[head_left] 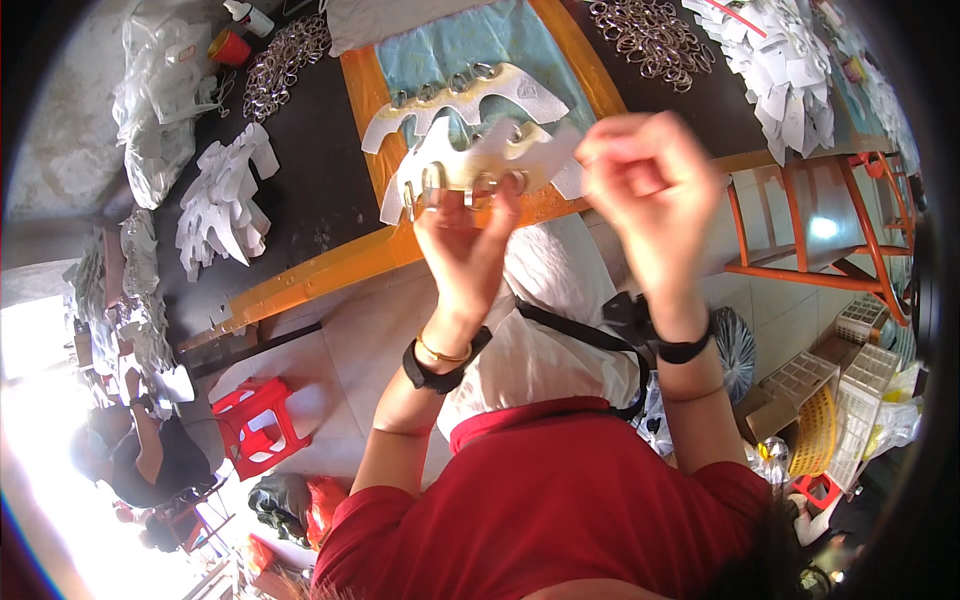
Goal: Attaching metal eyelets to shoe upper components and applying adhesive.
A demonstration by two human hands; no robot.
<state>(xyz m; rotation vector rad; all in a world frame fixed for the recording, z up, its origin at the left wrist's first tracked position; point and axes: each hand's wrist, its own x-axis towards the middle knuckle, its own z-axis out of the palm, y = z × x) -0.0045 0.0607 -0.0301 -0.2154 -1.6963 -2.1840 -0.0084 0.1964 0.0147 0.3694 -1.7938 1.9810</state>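
My left hand (462, 250) is closed on the lower edge of a white scalloped strip (450, 160) that carries several silver metal rings, thumb and fingers next to two of the rings. My right hand (655, 190) is raised just right of the strip's end, blurred by motion, its thumb and fingertips pinched together. Whether anything is between them cannot be made out. Just beyond, a second white scalloped strip (527, 95) with rings along its upper edge lies on a light blue sheet (440, 50) bordered by orange-brown tape.
Piles of metal rings lie at the back left (283, 62) and back right (650, 40). White cut pieces are stacked at left (222, 205) and far right (785, 75). A red stool (258, 425) stands lower left, near another seated person. An orange-framed stool (815, 270) stands right.
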